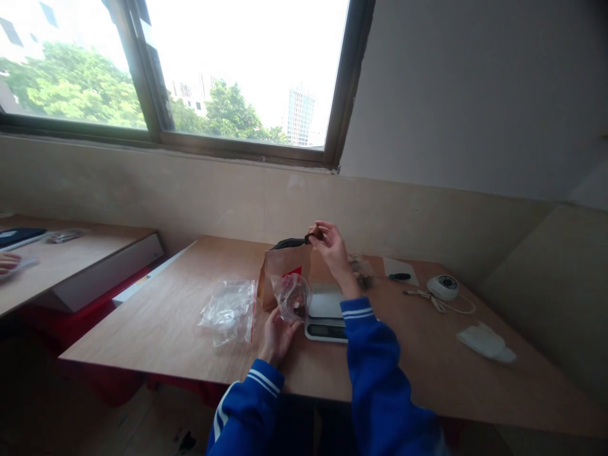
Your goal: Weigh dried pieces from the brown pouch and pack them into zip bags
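Note:
My left hand (278,335) is closed around the lower part of an open clear plastic bag (291,296) with a few small brown pieces inside. Behind it stands an open brown paper bag (275,272) with a dark lining and a red mark. My right hand (331,244) is raised at the paper bag's top right corner. Its fingers pinch a small dark brown piece (315,234), too small to name. Under my right forearm lies a kitchen scale (325,310) with a dark display. Left of the paper bag is a pile of clear zip bags (230,310).
To the right lie a filled clear bag (363,272), a green-and-black tool (401,276) on white paper, a white dome camera (443,287) with its cable, and a crumpled white sheet (487,342). Another person's hand (8,261) rests at the left table. A wall and window stand behind.

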A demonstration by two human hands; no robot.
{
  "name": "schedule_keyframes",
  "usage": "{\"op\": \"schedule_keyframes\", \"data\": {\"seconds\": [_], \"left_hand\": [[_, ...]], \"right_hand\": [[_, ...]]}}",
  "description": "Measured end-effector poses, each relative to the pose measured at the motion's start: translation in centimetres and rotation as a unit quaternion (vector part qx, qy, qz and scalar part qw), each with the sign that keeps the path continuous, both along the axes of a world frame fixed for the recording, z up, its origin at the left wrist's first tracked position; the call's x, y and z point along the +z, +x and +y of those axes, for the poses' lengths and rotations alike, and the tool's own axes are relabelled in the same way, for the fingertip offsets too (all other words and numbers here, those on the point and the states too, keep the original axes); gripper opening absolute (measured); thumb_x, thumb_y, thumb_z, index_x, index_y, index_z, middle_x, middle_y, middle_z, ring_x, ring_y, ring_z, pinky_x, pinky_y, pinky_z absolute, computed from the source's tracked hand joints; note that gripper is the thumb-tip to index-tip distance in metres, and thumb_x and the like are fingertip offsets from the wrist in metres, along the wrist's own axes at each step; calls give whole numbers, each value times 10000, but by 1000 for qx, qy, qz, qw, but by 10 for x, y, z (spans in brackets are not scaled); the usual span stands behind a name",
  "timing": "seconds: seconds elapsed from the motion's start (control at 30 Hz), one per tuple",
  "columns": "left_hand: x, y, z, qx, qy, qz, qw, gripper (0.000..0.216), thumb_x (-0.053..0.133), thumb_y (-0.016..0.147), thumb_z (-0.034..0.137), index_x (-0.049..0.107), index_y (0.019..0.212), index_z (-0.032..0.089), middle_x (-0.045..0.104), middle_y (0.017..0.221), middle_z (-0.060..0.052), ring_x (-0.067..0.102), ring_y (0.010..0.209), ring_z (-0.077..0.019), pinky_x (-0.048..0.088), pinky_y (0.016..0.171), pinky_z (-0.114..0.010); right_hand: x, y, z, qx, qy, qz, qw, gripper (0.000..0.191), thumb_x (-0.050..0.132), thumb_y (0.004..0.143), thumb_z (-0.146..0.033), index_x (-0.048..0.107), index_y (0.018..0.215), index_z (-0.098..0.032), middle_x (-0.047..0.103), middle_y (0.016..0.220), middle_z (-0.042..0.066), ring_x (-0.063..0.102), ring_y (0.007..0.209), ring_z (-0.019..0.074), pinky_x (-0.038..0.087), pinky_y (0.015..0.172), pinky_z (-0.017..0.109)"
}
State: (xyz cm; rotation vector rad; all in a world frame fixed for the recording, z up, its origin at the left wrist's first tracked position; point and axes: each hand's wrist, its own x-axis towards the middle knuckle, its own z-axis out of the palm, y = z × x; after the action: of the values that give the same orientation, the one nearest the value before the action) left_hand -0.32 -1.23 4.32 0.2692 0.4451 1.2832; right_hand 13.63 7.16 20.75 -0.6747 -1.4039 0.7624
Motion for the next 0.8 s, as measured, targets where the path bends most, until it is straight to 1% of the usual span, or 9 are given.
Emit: {"op": "schedule_keyframes", "data": {"seconds": [0.07, 0.2, 0.3, 0.4, 0.47, 0.5, 0.6, 0.7, 0.8], "left_hand": [[2, 0, -1, 1, -4, 0, 1000, 345, 513, 843, 223, 625, 1166, 176, 711, 1078, -106, 659, 1022, -239, 567, 808, -353], [3, 0, -1, 10, -11, -21, 1000, 310, 496, 854, 211, 642, 1118, 138, 709, 1084, -131, 673, 987, -250, 579, 752, -335], [3, 0, -1, 18, -16, -39, 999, 318, 483, 860, 186, 635, 1127, 102, 713, 1054, -158, 684, 947, -252, 583, 727, -331], [2, 0, -1, 29, -25, -54, 998, 337, 452, 873, 166, 619, 1158, 98, 718, 1032, -153, 687, 943, -249, 586, 735, -344], [1, 0, -1, 30, -27, -57, 998, 341, 443, 878, 162, 614, 1167, 102, 714, 1048, -154, 685, 958, -253, 587, 743, -353], [1, 0, -1, 27, -24, -58, 998, 338, 445, 880, 165, 614, 1166, 101, 710, 1060, -157, 684, 966, -255, 587, 752, -356], [2, 1, -1, 20, -15, -58, 998, 317, 462, 885, 176, 626, 1146, 103, 711, 1062, -156, 680, 979, -249, 580, 793, -355], [2, 1, 0, 23, -18, -57, 998, 277, 477, 883, 174, 652, 1086, 103, 726, 1001, -143, 689, 936, -230, 578, 793, -336], [1, 1, 1, 27, -32, -53, 998, 222, 491, 883, 172, 672, 979, 86, 733, 912, -129, 701, 840, -207, 581, 730, -301]], "right_hand": [[5, -14, 17, -5, 20, -34, 999, 387, 701, 705, -271, 550, 1055, -202, 643, 1027, 46, 615, 949, 162, 505, 860, 285], [-4, -27, 31, 6, 29, -137, 990, 303, 634, 733, -242, 562, 1024, -194, 640, 986, 43, 615, 900, 158, 503, 856, 296], [-8, -26, 22, -13, 60, -233, 971, 237, 540, 823, -244, 608, 1044, -190, 636, 1051, 67, 597, 1002, 181, 460, 944, 347], [-5, -23, 4, -62, 98, -325, 939, 235, 494, 882, -271, 683, 1006, -207, 551, 1272, 94, 492, 1208, 235, 314, 1088, 439], [-4, -20, -12, -105, 107, -327, 933, 255, 512, 876, -264, 682, 1063, -236, 472, 1376, 81, 417, 1284, 255, 237, 1126, 470], [-5, -18, -21, -119, 104, -303, 940, 279, 514, 867, -246, 664, 1103, -242, 461, 1382, 78, 420, 1276, 248, 255, 1118, 461], [-16, -9, -49, -92, 47, -194, 976, 266, 459, 850, -181, 645, 1039, -207, 599, 1133, 78, 576, 1018, 192, 454, 934, 361], [-38, 1, -74, -1, -67, -194, 979, 227, 422, 826, -128, 640, 848, -188, 632, 781, 12, 601, 735, 152, 499, 715, 281], [-64, 2, -88, 27, -97, -295, 950, 249, 453, 796, -65, 656, 880, -183, 663, 878, 32, 623, 809, 163, 499, 759, 294]]}}
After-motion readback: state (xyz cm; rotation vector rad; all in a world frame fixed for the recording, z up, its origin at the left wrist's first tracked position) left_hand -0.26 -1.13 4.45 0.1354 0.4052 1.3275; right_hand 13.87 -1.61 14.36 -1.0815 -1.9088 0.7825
